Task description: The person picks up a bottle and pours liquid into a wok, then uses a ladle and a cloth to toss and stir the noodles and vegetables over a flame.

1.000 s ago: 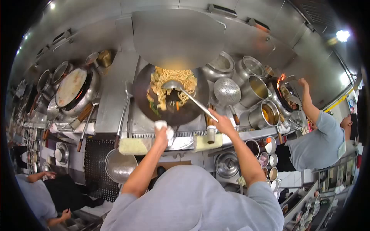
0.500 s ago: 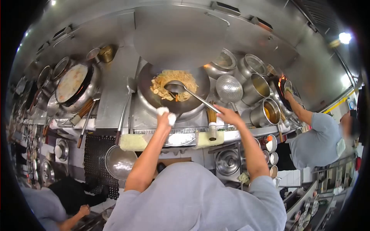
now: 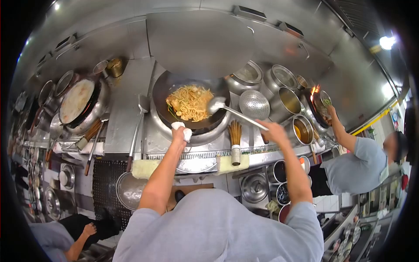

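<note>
Noodles mixed with bits of green and orange [image 3: 190, 104] lie in a dark wok [image 3: 160, 97] on the stove. My left hand [image 3: 178, 136] is closed on a folded white cloth [image 3: 187, 133] at the wok's near rim. A long-handled ladle [image 3: 239, 114] is in my right hand [image 3: 275, 132], gripped near the end of its handle. The ladle's bowl is inside the wok, at the right side of the noodles. Between my hands, a bamboo brush [image 3: 235, 140] leans on the stove's front edge.
A perforated strainer [image 3: 254, 104], a tall pot [image 3: 288, 101] and a pot of brown liquid [image 3: 303, 129] stand right of the wok. Another ladle [image 3: 136, 131] lies to its left. Farther right, a co-worker [image 3: 355, 168] holds a pan [image 3: 322, 99] near flames. Another person's hand [image 3: 89, 229] shows lower left.
The ladle's bowl has shifted from above the noodles to their right side, and my right hand has moved right. The wok looks more tilted toward me. The co-worker's pan contents now show.
</note>
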Motion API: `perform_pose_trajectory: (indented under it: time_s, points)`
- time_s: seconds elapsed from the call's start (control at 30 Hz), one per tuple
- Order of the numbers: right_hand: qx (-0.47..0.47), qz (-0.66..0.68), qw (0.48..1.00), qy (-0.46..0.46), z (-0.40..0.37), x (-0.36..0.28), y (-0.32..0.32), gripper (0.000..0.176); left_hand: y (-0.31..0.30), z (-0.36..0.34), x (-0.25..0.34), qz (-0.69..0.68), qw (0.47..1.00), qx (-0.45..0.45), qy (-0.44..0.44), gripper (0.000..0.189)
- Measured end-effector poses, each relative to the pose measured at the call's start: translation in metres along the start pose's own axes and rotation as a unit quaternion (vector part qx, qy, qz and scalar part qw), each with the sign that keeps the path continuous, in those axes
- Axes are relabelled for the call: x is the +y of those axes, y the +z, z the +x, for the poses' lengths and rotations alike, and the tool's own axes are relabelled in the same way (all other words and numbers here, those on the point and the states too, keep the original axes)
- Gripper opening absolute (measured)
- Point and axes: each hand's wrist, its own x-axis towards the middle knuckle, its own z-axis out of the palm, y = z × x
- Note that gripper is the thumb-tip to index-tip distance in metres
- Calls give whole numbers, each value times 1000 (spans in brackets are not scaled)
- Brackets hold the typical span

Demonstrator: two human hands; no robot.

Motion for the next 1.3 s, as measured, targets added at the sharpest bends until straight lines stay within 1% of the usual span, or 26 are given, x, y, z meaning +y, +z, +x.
perform_pose_trajectory:
  time_s: [0.03, 0.07, 0.13, 0.2, 0.23, 0.27, 0.3, 0.33, 0.37, 0.47, 0.53, 0.6, 0.67, 0.7, 0.77, 0.8, 0.83, 0.87, 0.9, 0.97, 1.0, 1.03, 1.07, 1.1, 1.17, 1.3]
  points:
    - [8, 16, 1000, -12, 10, 0, 32, 52, 5, -8, 3, 5, 1000, -3, 1, 24]
    - [85, 129, 982, -111, 13, 11, 63, 55, 13, -21, 12, -13, 1000, 20, -7, 18]
    - [4, 282, 959, -25, -5, 0, 98, 55, 16, -21, 25, -23, 997, 66, -39, 9]
    - [5, 392, 920, 11, -26, -14, 182, 55, 2, -7, 22, -19, 998, 34, -57, 8]
    - [-113, 470, 858, 174, -43, -59, 173, 55, -7, -4, 15, -22, 997, -1, -75, 7]
    - [-90, 445, 877, 155, -48, -76, 198, 55, -10, 0, 16, -10, 995, -3, -100, 7]
    - [251, 319, 909, -95, -31, -65, 268, 56, -10, -3, 16, -6, 995, 0, -99, 7]
    - [114, 428, 897, -16, -34, -72, 253, 56, -8, -3, 20, -13, 994, -5, -110, 6]
    - [-30, 522, 850, 64, -43, -82, 222, 55, -8, -5, 26, -16, 992, -9, -122, 6]
    - [-213, 595, 770, 87, -54, -71, 127, 55, 5, -48, 57, -24, 989, -28, -141, 16]
    - [-261, 543, 796, 59, -50, -74, 76, 54, -6, -67, 58, -44, 988, -26, -149, 25]
    - [-276, 522, 806, 44, -31, -85, 67, 54, -21, -94, 57, -29, 988, -35, -149, 25]
    - [-211, 382, 900, -3, -5, -102, 89, 55, -32, -127, 56, -20, 988, -45, -150, 25]
    - [-209, 385, 899, 0, 1, -100, 104, 55, -34, -145, 57, -28, 988, -20, -149, 27]
    - [-52, 238, 965, -98, 17, -100, 126, 56, -49, -169, 57, -35, 990, 17, -135, 28]
    - [-85, 287, 948, -108, 14, -79, 120, 57, -62, -180, 56, -35, 991, 32, -124, 29]
    - [-53, 305, 935, -172, 3, -57, 106, 57, -84, -187, 55, -21, 991, 26, -132, 29]
    - [-117, 302, 934, -152, -10, -41, 73, 59, -93, -199, 56, -17, 990, 71, -122, 29]
    - [-169, 316, 925, -123, -15, -17, 66, 58, -103, -209, 57, -19, 990, 71, -123, 29]
    - [-322, 276, 903, 67, -29, -32, 1, 58, -128, -228, 59, -13, 992, 84, -98, 29]
    - [-323, 272, 904, 69, -24, -26, 26, 58, -147, -229, 53, -19, 990, 98, -99, 29]
    - [-212, 267, 939, -36, -11, -16, 71, 58, -160, -227, 46, -26, 989, 109, -99, 28]
    - [-92, 254, 952, -143, -8, -24, 76, 59, -157, -230, 46, -27, 987, 128, -90, 29]
    - [-73, 243, 956, -148, -11, -23, 75, 60, -155, -230, 48, -26, 988, 122, -86, 29]
    - [-112, 357, 924, -76, -30, -9, 62, 59, -152, -234, 49, -36, 987, 140, -64, 28]
    - [-96, 294, 950, 27, -65, 36, 64, 58, -139, -232, 41, -3, 988, 133, -85, 31]
